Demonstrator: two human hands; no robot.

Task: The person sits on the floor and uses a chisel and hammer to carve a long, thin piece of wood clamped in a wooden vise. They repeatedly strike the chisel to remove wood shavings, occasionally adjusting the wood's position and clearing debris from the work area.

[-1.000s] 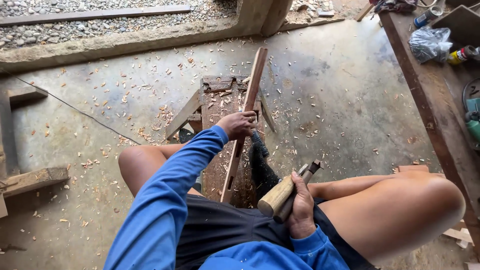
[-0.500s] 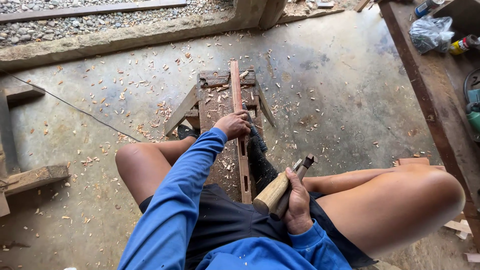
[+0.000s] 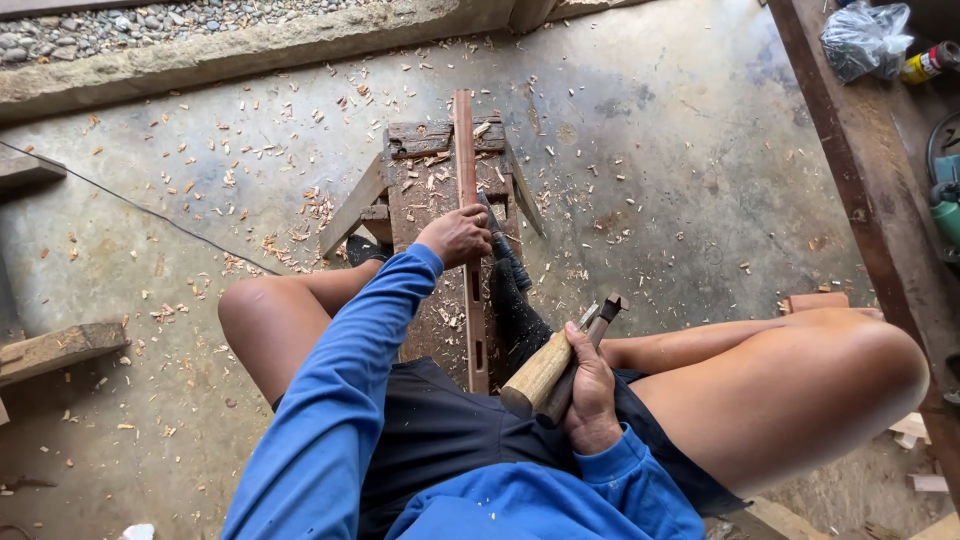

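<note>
I sit astride a low wooden sawhorse (image 3: 420,170). A long reddish wooden strip (image 3: 464,150) with mortise slots lies lengthwise along its top, pointing away from me. My left hand (image 3: 455,235) grips this strip about midway. My right hand (image 3: 590,395) rests by my right thigh, shut on a wooden mallet (image 3: 535,372) and a chisel (image 3: 590,330) held together. A black glove or cloth (image 3: 512,290) lies on the sawhorse beside the strip.
Wood chips litter the concrete floor (image 3: 650,150). A dark workbench (image 3: 870,180) with a plastic bag (image 3: 865,38) and tools runs along the right. A thin cable (image 3: 130,205) crosses the floor on the left, near a wood offcut (image 3: 55,350). A gravel strip lies behind the kerb.
My left hand has swung the wooden strip from a tilt toward the right to lie straight along the sawhorse. My right hand with mallet and chisel has stayed put.
</note>
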